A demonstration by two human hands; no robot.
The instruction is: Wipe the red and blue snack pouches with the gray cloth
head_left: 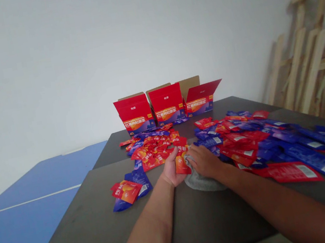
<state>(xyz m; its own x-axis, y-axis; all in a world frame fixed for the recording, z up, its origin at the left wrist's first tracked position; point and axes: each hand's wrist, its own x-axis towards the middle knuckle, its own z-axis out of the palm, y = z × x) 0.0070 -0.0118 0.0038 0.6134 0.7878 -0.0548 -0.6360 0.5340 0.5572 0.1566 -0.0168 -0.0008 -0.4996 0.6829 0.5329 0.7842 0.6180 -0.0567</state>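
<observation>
- The left hand (171, 169) has its grip closed on a red packet (182, 163), print side up, at the centre of the hands' work.
- The right hand (204, 161) has its grip bunched on a grey cloth (206, 183), which meets the packet at 3 o'clock.
- Good handling likely means a flat packet, backed by the left fingers, with light, even strokes of cloth; a hard squeeze could crease the foil or strain a seam.
- A loose fold of cloth lies on the surface (106, 228); gathering it in would probably stop it dragging.
- From the packet, a mixed pile (155, 150) sits at 11 o'clock, a larger pile (247, 140) at 2 to 3, and a small group (127, 191) at 9.
- Three open boxes (169, 112) stand from 10 to 1 o'clock.
- Beyond: a pale wall (76, 61), a blue table (41, 218) at 9, timber frames (313, 65) at 2.
</observation>
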